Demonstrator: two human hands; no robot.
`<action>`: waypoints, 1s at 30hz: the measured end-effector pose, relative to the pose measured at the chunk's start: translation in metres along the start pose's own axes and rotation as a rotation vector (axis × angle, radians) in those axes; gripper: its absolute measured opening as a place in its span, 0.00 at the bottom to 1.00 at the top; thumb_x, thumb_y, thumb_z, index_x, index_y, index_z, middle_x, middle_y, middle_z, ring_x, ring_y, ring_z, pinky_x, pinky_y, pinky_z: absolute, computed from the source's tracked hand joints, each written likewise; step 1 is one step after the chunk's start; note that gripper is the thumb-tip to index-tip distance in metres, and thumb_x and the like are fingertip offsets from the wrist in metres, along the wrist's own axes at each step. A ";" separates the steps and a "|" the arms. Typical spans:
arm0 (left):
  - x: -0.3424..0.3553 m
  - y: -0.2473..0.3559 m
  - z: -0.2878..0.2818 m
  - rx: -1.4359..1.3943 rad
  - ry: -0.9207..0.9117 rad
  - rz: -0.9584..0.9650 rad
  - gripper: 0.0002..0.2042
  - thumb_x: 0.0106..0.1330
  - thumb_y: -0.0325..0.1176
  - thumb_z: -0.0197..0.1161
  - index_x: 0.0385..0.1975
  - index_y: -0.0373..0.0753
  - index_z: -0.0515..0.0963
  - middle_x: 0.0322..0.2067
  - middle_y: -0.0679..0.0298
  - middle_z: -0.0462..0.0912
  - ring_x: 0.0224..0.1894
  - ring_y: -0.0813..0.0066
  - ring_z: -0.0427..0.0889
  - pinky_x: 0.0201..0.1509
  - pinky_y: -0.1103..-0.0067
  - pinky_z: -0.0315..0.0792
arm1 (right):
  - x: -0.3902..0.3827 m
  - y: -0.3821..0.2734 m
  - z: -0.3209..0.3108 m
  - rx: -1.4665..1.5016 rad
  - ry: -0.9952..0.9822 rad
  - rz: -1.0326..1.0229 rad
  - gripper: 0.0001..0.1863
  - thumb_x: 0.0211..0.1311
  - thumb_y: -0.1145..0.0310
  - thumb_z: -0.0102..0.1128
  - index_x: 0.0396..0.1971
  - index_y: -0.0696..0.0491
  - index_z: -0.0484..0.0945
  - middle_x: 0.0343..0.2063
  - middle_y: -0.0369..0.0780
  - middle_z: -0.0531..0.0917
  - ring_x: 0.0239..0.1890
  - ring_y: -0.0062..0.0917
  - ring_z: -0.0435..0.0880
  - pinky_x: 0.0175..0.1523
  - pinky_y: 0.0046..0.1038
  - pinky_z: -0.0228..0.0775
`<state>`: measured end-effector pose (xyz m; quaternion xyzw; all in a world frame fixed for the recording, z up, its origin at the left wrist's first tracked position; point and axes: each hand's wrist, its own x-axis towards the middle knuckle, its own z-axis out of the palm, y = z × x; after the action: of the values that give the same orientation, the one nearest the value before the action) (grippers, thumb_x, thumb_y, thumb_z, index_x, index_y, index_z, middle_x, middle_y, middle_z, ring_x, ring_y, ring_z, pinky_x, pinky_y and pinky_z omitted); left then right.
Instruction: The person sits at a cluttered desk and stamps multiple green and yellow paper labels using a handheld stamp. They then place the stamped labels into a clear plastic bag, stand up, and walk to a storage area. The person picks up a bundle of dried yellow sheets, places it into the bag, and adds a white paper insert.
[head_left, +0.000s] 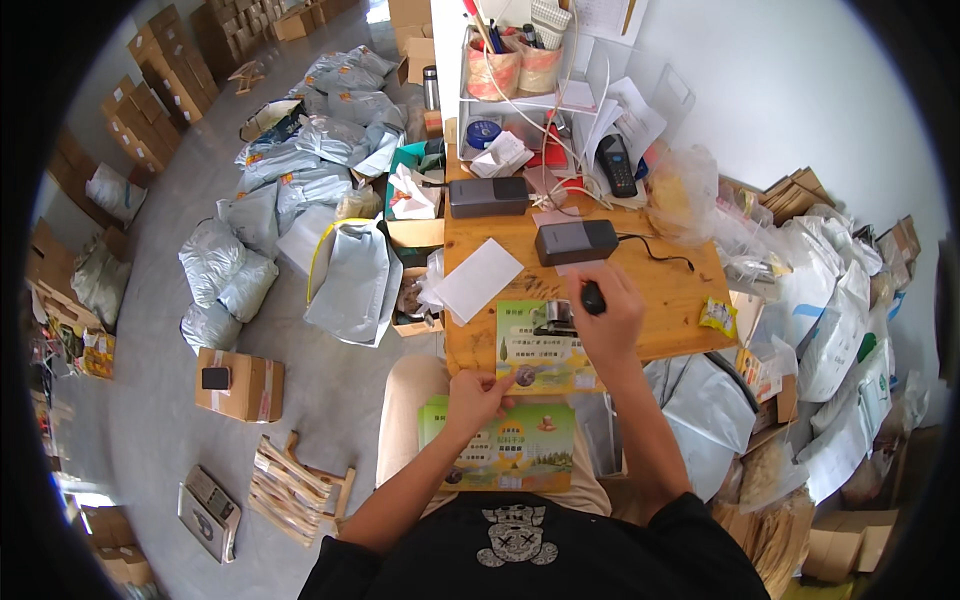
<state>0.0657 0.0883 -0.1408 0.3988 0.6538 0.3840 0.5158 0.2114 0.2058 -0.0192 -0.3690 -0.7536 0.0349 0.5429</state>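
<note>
Green card (557,379) on a wooden table (672,300), silvery bags (330,140) heaped on the grey floor (318,395).
The left hand (474,402), nearly closed, pinches the card's corner; the right hand (612,308) curls round a black-handled stamp (554,318) over it.

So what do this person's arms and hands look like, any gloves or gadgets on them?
The left hand and right hand are bare: no gloves, watch or cables show. The short sleeves are black, part of a T-shirt with a pale cartoon figure.
</note>
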 end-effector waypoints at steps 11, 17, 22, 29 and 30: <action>-0.023 -0.011 -0.024 -0.252 -0.043 -0.073 0.08 0.66 0.27 0.51 0.35 0.27 0.71 0.27 0.59 0.80 0.22 0.69 0.84 0.15 0.84 0.70 | -0.008 -0.015 -0.058 -0.140 0.129 0.046 0.08 0.46 0.79 0.66 0.20 0.56 0.73 0.17 0.39 0.73 0.18 0.32 0.70 0.25 0.30 0.60; -0.065 -0.006 -0.065 -0.159 -0.075 -0.151 0.09 0.67 0.27 0.49 0.42 0.30 0.69 0.31 0.55 0.82 0.21 0.71 0.83 0.14 0.85 0.67 | -0.012 -0.012 -0.049 -0.122 0.081 0.025 0.08 0.45 0.78 0.66 0.19 0.56 0.73 0.16 0.40 0.72 0.19 0.33 0.71 0.25 0.31 0.60; -0.103 -0.033 -0.085 -0.091 -0.162 -0.344 0.11 0.66 0.32 0.52 0.41 0.30 0.71 0.26 0.56 0.82 0.21 0.71 0.83 0.17 0.82 0.70 | -0.016 -0.003 -0.022 -0.107 0.047 -0.035 0.09 0.46 0.78 0.66 0.19 0.57 0.72 0.17 0.40 0.73 0.19 0.34 0.71 0.25 0.31 0.61; -0.108 -0.019 -0.099 1.071 -0.082 -0.039 0.18 0.58 0.46 0.62 0.16 0.36 0.76 0.17 0.60 0.81 0.20 0.66 0.81 0.25 0.72 0.72 | -0.012 0.021 0.018 -0.069 -0.009 -0.109 0.08 0.47 0.77 0.64 0.19 0.54 0.72 0.16 0.39 0.72 0.19 0.34 0.72 0.26 0.32 0.61; -0.104 -0.007 -0.098 1.104 0.002 0.016 0.20 0.57 0.48 0.62 0.14 0.37 0.76 0.17 0.60 0.81 0.20 0.65 0.80 0.26 0.71 0.72 | -0.014 0.024 0.022 -0.068 -0.018 -0.106 0.08 0.47 0.76 0.64 0.19 0.54 0.71 0.17 0.39 0.72 0.20 0.34 0.72 0.26 0.32 0.61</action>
<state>-0.0152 -0.0188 -0.0915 0.6148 0.7554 -0.0117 0.2264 0.2071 0.2224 -0.0495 -0.3465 -0.7777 -0.0160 0.5243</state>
